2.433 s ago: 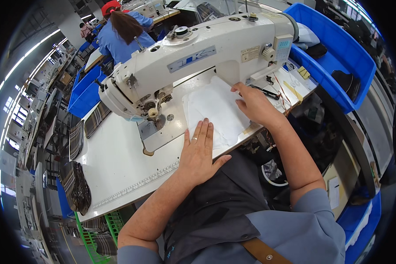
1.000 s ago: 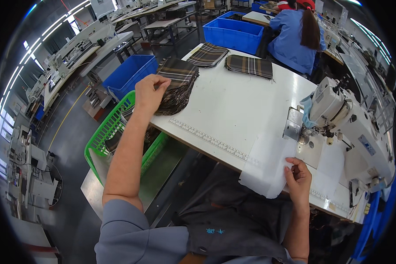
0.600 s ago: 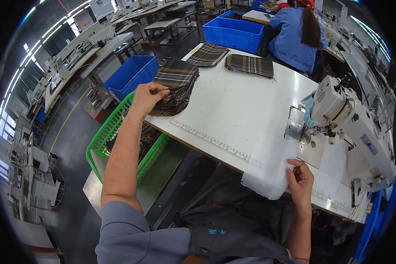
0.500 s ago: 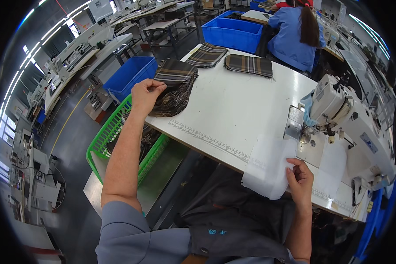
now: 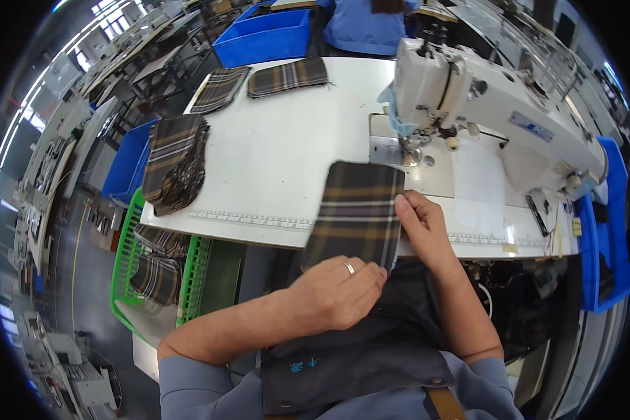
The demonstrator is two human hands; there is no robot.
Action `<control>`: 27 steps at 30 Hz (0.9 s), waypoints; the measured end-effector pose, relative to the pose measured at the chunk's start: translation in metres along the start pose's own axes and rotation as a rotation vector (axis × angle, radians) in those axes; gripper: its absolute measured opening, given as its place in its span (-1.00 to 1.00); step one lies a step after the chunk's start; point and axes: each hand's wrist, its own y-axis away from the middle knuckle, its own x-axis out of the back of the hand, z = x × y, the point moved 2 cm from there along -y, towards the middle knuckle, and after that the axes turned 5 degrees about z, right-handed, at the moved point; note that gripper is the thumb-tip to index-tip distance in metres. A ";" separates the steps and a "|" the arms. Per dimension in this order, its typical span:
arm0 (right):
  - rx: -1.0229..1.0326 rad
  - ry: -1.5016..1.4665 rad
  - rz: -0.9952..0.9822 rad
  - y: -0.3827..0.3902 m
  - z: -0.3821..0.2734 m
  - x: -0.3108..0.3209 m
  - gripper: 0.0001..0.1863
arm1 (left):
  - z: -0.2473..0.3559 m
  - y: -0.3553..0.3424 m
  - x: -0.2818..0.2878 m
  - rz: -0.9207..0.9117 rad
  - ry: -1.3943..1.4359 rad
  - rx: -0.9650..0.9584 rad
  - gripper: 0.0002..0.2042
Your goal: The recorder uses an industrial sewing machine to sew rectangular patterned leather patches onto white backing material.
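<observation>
A brown, black and white plaid fabric piece (image 5: pixel 357 210) with rounded corners lies between my hands at the table's front edge. My left hand (image 5: pixel 339 290), wearing a ring, pinches its lower right corner. Its right edge is between the thumb and fingers of my right hand (image 5: pixel 423 224). A pale sliver shows along that edge; what lies under the plaid is mostly hidden. Just beyond the fabric stands a white sewing machine (image 5: pixel 462 91), its needle area close to the piece's upper right corner.
Plaid stacks lie on the white table (image 5: pixel 280 154): a thick one (image 5: pixel 175 157) at left and two farther back. Below the left edge, a green basket (image 5: pixel 122 273) holds plaid pieces. Blue bins (image 5: pixel 266 38) stand around. Behind the table sits a person in blue (image 5: pixel 364 24).
My left hand has come from the left stack to the front edge with a plaid piece. That piece now covers the white sheet's place by my right hand. The view has turned right.
</observation>
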 end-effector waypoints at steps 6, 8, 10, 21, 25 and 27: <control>0.174 0.171 0.065 0.012 -0.002 0.010 -0.79 | -0.018 -0.012 -0.029 -0.134 0.520 0.373 -0.53; 0.238 0.175 0.042 0.019 -0.015 0.011 -0.82 | -0.051 -0.022 -0.020 0.113 0.394 0.459 -0.46; 0.353 0.197 -0.003 0.023 -0.022 0.010 -0.88 | -0.072 -0.029 -0.019 0.148 0.322 0.581 -0.53; 0.484 0.242 -0.017 0.031 -0.026 0.010 -0.89 | -0.090 -0.017 -0.023 0.076 0.670 0.863 -0.85; 0.576 0.266 -0.049 0.033 -0.030 0.011 -0.90 | -0.097 -0.021 -0.019 -0.066 1.032 1.000 -0.86; 0.585 0.271 -0.062 0.034 -0.030 0.011 -0.90 | -0.097 -0.018 -0.018 -0.085 0.987 1.012 -0.85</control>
